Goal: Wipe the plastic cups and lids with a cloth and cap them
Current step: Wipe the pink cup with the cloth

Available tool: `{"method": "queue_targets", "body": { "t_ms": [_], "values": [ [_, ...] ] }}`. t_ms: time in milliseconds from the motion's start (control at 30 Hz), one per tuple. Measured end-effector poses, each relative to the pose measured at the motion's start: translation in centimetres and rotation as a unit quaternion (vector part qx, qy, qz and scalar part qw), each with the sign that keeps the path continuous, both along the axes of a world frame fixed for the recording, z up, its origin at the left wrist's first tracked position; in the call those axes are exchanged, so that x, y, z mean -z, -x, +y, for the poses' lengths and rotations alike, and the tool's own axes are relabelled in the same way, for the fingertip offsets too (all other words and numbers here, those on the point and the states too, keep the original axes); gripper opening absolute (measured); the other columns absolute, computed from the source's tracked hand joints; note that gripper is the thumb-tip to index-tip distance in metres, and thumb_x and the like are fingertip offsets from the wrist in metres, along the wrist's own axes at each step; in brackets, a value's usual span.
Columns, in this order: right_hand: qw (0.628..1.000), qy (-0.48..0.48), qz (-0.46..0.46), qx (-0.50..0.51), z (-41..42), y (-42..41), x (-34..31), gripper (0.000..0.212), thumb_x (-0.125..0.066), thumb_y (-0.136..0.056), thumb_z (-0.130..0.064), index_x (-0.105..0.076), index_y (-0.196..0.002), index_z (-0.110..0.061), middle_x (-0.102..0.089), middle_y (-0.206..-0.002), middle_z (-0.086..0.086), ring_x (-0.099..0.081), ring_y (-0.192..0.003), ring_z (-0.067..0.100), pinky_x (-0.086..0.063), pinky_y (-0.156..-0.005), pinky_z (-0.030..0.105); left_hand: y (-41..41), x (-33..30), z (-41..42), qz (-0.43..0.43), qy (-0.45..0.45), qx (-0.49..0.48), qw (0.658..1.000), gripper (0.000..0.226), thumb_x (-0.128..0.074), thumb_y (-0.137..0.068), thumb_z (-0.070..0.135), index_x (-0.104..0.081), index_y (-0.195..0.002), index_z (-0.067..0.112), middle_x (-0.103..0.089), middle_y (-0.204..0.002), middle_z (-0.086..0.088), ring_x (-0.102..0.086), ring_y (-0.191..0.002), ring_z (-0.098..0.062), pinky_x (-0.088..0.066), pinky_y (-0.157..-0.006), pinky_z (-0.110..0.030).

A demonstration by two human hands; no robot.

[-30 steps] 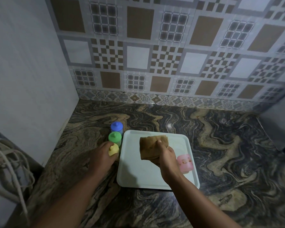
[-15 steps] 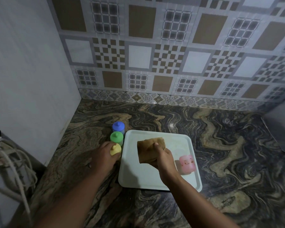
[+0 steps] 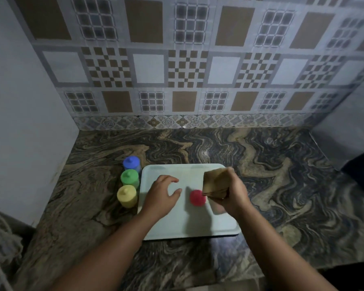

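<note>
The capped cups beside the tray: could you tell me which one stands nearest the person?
The yellow cup. It stands at the near end of the row left of the tray; the green cup is behind it and the blue cup farthest back.

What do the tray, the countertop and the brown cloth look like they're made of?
Tray: probably plastic, pale and smooth with a soft sheen and rounded corners.
Countertop: polished stone, likely granite or marble, with swirling veins and glare spots.
Brown cloth: soft matte fabric, folded in the right hand.

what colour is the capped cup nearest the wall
Blue. The capped cup stands at the far end of the row beside the tray, seen in the head view.
</note>
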State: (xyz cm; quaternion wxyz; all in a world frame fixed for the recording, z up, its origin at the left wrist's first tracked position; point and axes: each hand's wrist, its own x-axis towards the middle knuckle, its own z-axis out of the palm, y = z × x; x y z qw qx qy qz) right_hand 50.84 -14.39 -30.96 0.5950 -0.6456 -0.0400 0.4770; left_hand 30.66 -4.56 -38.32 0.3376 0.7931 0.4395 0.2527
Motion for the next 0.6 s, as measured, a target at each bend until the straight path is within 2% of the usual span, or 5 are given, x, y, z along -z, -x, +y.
{"method": "queue_targets", "body": {
  "t_ms": [67, 133, 367, 467, 600],
  "values": [
    [0.997, 0.004, 0.015, 0.078, -0.8, -2.6, 0.3, 0.023, -0.059, -0.103, -0.028, -0.071, -0.105, -0.009, -0.073, -0.103, 0.021, -0.070, -0.090, 0.035, -0.057, -0.087, 0.057, -3.0, -0.2, -0.5, 0.029, 0.034, 0.045, 0.998, 0.032, -0.070, -0.087, 0.035, -0.068, -0.117, 0.023, -0.061, -0.122, 0.006, -0.060, -0.113, -0.016, -0.050, -0.096, -0.036],
    [0.993, 0.007, 0.028, 0.115, -1.8, -5.3, 1.1, 0.025, -0.054, -0.107, -0.025, -0.066, -0.115, -0.005, -0.071, -0.115, 0.024, -0.069, -0.100, 0.039, -0.057, -0.087, 0.060, -6.4, -0.2, -0.9, 0.065, 0.065, 0.080, 0.993, 0.036, -0.068, -0.087, 0.035, -0.067, -0.122, 0.024, -0.063, -0.127, 0.005, -0.060, -0.115, -0.017, -0.048, -0.099, -0.034],
    [0.972, -0.009, 0.173, 0.162, -6.6, -10.1, 2.9, 0.035, -0.044, -0.111, -0.029, -0.066, -0.122, -0.003, -0.077, -0.107, 0.024, -0.070, -0.105, 0.041, -0.062, -0.080, 0.062, -14.2, 0.6, -1.7, 0.203, 0.086, 0.162, 0.962, 0.053, -0.054, -0.091, 0.038, -0.055, -0.142, 0.024, -0.063, -0.138, -0.003, -0.057, -0.125, -0.028, -0.047, -0.105, -0.042],
    [0.964, -0.022, 0.211, 0.162, -8.1, -11.2, 4.0, 0.036, -0.040, -0.111, -0.019, -0.065, -0.120, 0.004, -0.078, -0.105, 0.028, -0.078, -0.092, 0.042, -0.060, -0.075, 0.063, -15.2, 1.0, -1.6, 0.233, 0.094, 0.180, 0.951, 0.045, -0.051, -0.084, 0.037, -0.065, -0.126, 0.029, -0.071, -0.124, -0.001, -0.063, -0.113, -0.026, -0.053, -0.095, -0.042],
    [0.969, -0.035, 0.188, 0.157, -9.4, -11.6, 5.0, 0.030, -0.042, -0.109, -0.007, -0.064, -0.124, 0.006, -0.076, -0.107, 0.030, -0.080, -0.086, 0.039, -0.067, -0.067, 0.054, -15.5, 1.1, -1.4, 0.216, 0.124, 0.166, 0.954, 0.018, -0.058, -0.086, 0.025, -0.071, -0.098, 0.026, -0.073, -0.101, 0.002, -0.066, -0.095, -0.022, -0.052, -0.080, -0.033]
  ]
}}
